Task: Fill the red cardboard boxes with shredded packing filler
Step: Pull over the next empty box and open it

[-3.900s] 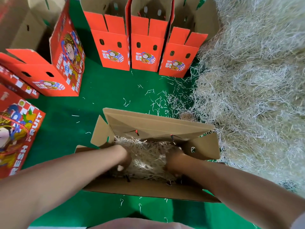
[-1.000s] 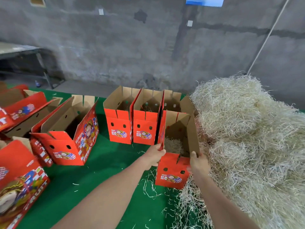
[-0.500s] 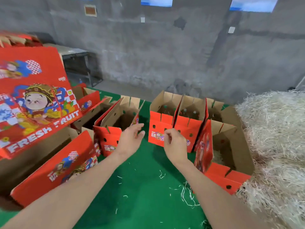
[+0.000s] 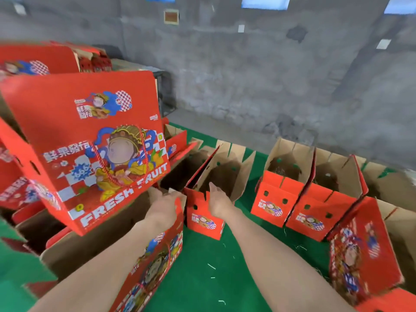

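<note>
Left hand [image 4: 163,210]: my forearm comes in from 7 o'clock. The hand lies at the top corner of the near box [image 4: 157,260], on its cardboard edge. Blur hides my fingers, so I cannot tell whether they curl on that edge or lie loose.
Right hand [image 4: 219,204]: my forearm comes in from 5 o'clock. The fingers are straight and close together, pointing to 12 o'clock. The hand lies over the top of the open box's front flap and holds nothing.
Near box: red, at 7 o'clock on the green mat [image 4: 198,278], with its printed side facing 3 o'clock and its brown inside showing toward 9 o'clock.
Filler strands [image 4: 211,266]: a few pale shreds are scattered on the mat between my forearms.
Side box [image 4: 360,251]: red, at 4 o'clock, standing tilted with a printed face toward me.
Open box [image 4: 203,221]: red and upright, just beyond both hands at 12 o'clock. Its flaps are raised and its inside is dark.
Tilted box [image 4: 90,143]: large and red, at 10 o'clock, leaning above the near box. Its "FRESH FRUIT" face is toward me, with a red cord handle lying across the print.
Left row box [image 4: 273,203] and right row box [image 4: 315,217]: red, at 2 o'clock, side by side and touching, with their tops open.
Grey wall [image 4: 247,75]: at 12 o'clock, behind all the boxes.
</note>
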